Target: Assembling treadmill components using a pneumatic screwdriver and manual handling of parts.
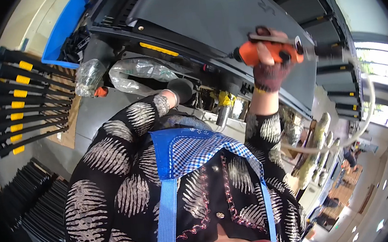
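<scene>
**One orange driver held against one dark panel**

The right hand (270, 66), gloved, closes its fingers around one orange power screwdriver (268, 52), whose tip touches the large dark panel (212, 18). The left hand (180, 91) rests under the panel's edge; its grip cannot be told. Seven black handles with yellow bands (19, 106) lie at left, beside two clear plastic bags (130, 73).

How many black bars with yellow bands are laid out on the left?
7, in a row at the left edge, from the top bar down to the lowest bar. More may be hidden past the dark rim.
</scene>
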`<state>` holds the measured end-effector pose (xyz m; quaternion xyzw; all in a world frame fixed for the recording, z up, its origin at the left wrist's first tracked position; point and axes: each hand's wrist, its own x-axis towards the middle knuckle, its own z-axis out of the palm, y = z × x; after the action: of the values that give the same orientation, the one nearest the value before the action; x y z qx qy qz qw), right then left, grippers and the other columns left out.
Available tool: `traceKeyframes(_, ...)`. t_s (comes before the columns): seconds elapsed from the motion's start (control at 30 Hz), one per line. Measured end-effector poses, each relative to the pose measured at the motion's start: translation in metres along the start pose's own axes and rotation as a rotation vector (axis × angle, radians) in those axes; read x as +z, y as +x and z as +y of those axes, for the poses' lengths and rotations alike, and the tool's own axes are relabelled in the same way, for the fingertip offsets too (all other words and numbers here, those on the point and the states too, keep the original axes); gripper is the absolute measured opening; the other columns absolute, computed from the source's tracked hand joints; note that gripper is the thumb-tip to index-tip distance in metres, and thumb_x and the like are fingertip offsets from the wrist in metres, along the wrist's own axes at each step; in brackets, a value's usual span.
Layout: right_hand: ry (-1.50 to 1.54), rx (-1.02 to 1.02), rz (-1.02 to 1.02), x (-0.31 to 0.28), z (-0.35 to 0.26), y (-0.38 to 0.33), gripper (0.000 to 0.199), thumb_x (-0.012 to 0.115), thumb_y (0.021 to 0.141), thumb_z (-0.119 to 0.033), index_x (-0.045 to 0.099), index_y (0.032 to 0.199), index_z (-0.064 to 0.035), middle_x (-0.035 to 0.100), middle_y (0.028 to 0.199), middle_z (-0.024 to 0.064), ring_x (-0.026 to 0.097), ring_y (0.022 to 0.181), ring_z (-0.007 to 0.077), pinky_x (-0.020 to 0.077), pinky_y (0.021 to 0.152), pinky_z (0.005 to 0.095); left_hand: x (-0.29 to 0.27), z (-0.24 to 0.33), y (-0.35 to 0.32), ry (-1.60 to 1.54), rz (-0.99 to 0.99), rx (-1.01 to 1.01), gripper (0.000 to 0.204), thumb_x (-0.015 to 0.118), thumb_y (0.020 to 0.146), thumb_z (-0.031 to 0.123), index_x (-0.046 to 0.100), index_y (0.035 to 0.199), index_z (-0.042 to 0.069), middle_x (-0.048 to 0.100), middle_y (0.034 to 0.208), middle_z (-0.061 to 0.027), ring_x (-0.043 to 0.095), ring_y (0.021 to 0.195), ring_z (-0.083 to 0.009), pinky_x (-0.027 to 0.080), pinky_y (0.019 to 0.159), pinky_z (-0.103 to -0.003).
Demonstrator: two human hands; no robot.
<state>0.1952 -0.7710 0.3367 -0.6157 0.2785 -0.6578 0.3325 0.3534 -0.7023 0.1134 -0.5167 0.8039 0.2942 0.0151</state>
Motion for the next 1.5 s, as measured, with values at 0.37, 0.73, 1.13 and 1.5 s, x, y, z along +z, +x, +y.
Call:
traceKeyframes(0.37,0.21,-0.221,0.197,-0.053,-0.107,-0.082,0.037,0.066,0.07,-0.011,0.057,0.106,-0.0113,0.059,0.107,0.0093,0.056,0.105,0.0246,0.0437,0.092,0.053,0.04,-0.005,0.04,-0.014,-0.07,0.006,0.028,0.048,0.084,0.025,0.07,0.085,0.006,0.067,0.088,-0.0176,0.066,0.083,-0.0318,0.051,0.074,-0.043)
traceKeyframes(0.73,0.088,-0.022,0.413,-0.1,-0.145,-0.189,0.039,0.065,0.07,-0.008,0.058,0.109,-0.0125,0.059,0.103,0.006,0.057,0.098,0.0211,0.0428,0.095,0.0469,0.027,0.014,0.006,-1.727,-0.394,-0.154,0.021,0.049,0.093,0.011,0.058,0.11,0.003,0.061,0.097,-0.0044,0.061,0.087,-0.0154,0.049,0.073,-0.024)
traceKeyframes(1.13,0.307,-0.042,0.195,-0.16,-0.137,-0.155,0.044,0.063,0.072,-0.013,0.053,0.115,-0.0137,0.06,0.107,0.0064,0.057,0.094,0.0246,0.0385,0.089,0.0528,-0.045,0.159,-0.036,-1.618,-0.575,0.017,0.031,0.052,0.095,0.026,0.053,0.117,0.004,0.057,0.094,0.0005,0.052,0.079,-0.0037,0.044,0.067,-0.016)
traceKeyframes(1.5,0.405,-0.076,0.146,-0.279,-0.141,-0.143,0.048,0.062,0.07,-0.012,0.051,0.117,-0.0137,0.059,0.106,0.0066,0.057,0.093,0.026,0.0384,0.091,0.0517,-0.002,0.256,0.023,-1.7,-0.611,0.147,0.033,0.061,0.089,0.019,0.055,0.115,0.0,0.058,0.11,-0.0053,0.056,0.093,-0.0115,0.047,0.08,-0.022)
